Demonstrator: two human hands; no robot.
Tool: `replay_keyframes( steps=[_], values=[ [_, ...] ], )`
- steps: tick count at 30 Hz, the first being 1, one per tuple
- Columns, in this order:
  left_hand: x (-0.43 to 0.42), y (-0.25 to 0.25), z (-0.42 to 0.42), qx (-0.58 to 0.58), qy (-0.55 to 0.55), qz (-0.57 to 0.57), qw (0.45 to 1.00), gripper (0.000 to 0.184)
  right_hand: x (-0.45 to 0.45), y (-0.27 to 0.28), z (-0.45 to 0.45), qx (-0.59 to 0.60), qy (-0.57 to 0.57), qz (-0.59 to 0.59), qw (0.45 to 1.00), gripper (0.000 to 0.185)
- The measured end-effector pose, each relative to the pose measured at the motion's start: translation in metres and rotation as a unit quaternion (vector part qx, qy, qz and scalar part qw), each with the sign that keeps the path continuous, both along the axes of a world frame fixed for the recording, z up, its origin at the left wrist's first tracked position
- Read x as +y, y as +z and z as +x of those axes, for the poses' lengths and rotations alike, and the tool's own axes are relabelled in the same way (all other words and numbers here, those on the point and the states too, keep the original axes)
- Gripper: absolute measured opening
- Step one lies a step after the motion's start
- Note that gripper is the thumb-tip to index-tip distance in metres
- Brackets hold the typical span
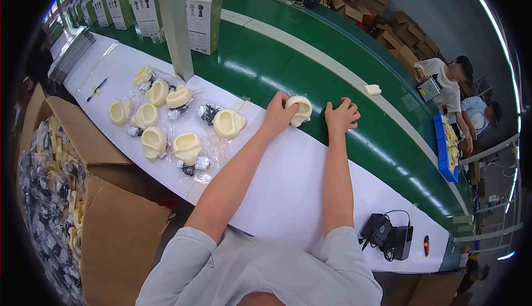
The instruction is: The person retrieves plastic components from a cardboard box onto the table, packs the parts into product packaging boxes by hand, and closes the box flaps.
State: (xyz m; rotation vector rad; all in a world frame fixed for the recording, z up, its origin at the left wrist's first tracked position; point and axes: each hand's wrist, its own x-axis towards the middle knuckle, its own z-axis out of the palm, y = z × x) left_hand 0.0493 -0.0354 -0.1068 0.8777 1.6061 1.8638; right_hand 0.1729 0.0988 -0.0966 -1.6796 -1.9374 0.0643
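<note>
The left hand (pixel 281 115) is grasping a cream plastic part (pixel 300 111) — right at the near edge of the green belt (pixel 260 73). The right hand (pixel 341 116) is over the belt, fingers curled — I can't tell if it holds anything.

The scene is viewed from the person's head — aimed forward and steeply down, wide and strongly curved, with both forearms (pixel 238 187) seen close below.

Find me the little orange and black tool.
In the head view, the orange and black tool lies near the right end of the white tabletop, just to the right of the black corded devices.
</note>
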Motion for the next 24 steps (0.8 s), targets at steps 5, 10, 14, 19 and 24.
replay_keyframes(
  steps=[5,10,14,19,24],
  values=[
    [-0.003,0.003,-0.001,-0.005,-0.005,-0.005,1.0,0.024,-0.003,0.012,-0.002,-0.005,-0.003,-0.05,0.999,0.04],
    [-0.003,0.004,0.0,-0.018,-0.003,0.003,1.0,0.029,-0.003,0.004,-0.001,-0.009,-0.022,-0.036,0.999,0.044],
    [-0.004,0.004,0.0,-0.016,-0.007,-0.002,1.0,0.023,-0.001,0.005,0.001,-0.01,-0.017,-0.041,0.999,0.046],
    [0.0,0.001,-0.002,-0.012,-0.003,0.001,1.0,0.028,0.0,0.008,0.002,0.003,-0.027,-0.059,0.998,0.046],
    [0.002,0.0,-0.004,-0.032,0.001,0.015,0.999,0.027,0.007,-0.007,0.001,0.015,-0.021,0.034,0.999,0.045]
  ],
)
